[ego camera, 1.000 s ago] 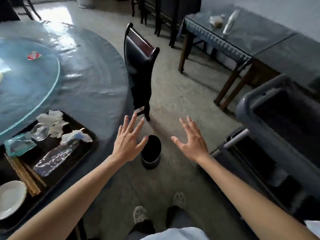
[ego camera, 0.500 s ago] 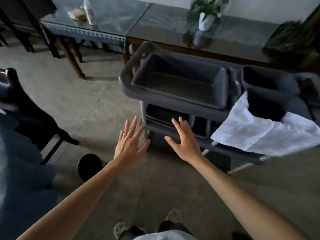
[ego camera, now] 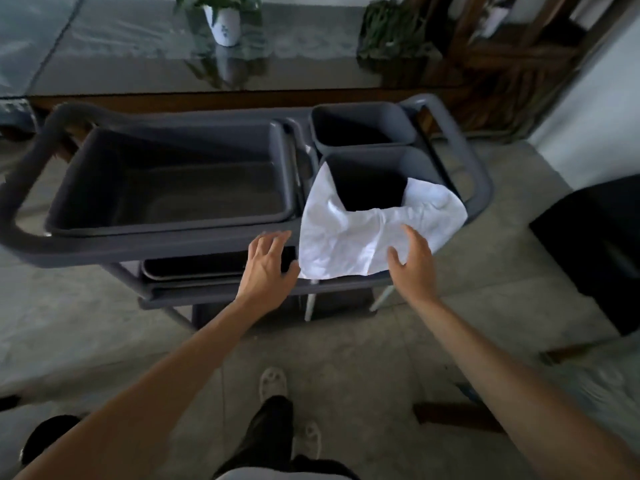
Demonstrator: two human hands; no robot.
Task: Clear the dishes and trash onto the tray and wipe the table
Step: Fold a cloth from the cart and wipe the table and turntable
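Observation:
A white cloth hangs over the near rim of a small grey bin on a grey service cart. My right hand hovers with spread fingers over the cloth's lower right part, holding nothing. My left hand is open just left of the cloth, at the cart's front edge. The dining table and its tray are out of view.
The cart carries a large empty grey tub on the left, a second small bin at the back right, and a lower tub. Behind stands a dark glass-topped table with a potted plant. A black box stands at right.
My view has swung right from the round table and tray to the cart. Both open hands have moved up to the white cloth.

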